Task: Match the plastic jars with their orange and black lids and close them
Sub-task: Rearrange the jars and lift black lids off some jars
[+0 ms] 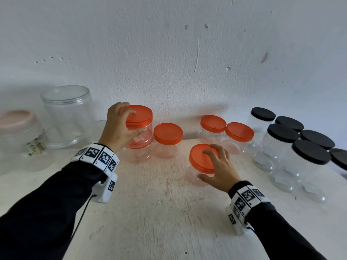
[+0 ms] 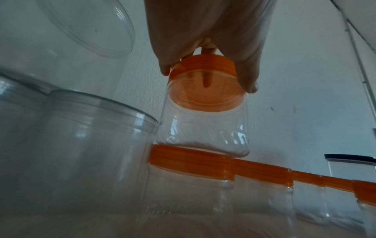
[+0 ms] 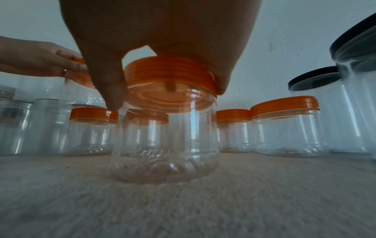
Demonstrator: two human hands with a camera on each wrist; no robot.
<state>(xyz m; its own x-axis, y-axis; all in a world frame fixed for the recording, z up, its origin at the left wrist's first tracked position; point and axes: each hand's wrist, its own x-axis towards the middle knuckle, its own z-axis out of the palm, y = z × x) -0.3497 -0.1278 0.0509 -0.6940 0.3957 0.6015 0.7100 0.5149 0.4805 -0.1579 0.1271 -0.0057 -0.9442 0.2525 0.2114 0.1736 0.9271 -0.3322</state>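
my left hand [image 1: 120, 128] grips the orange lid [image 1: 139, 115] of a clear plastic jar [image 2: 203, 128], fingers and thumb curled round its rim; the left wrist view shows that jar held up off the worktop [image 1: 150, 212], its base just above the lid of another orange-lidded jar [image 2: 189, 185] beneath it. my right hand [image 1: 218, 166] closes over the orange lid [image 3: 168, 72] of a second jar [image 3: 165, 145], thumb on the near side and fingers draped over the top, and this jar stands upright on the worktop nearer to me than the rest. far behind, by the wall, three more orange-lidded jars [image 1: 239, 132] stand closed. to the right a cluster of taller black-lidded jars [image 1: 282, 133] stands together. at far left stand a big clear lidless jar [image 1: 67, 113] and a pale pink-lidded jar [image 1: 17, 119].
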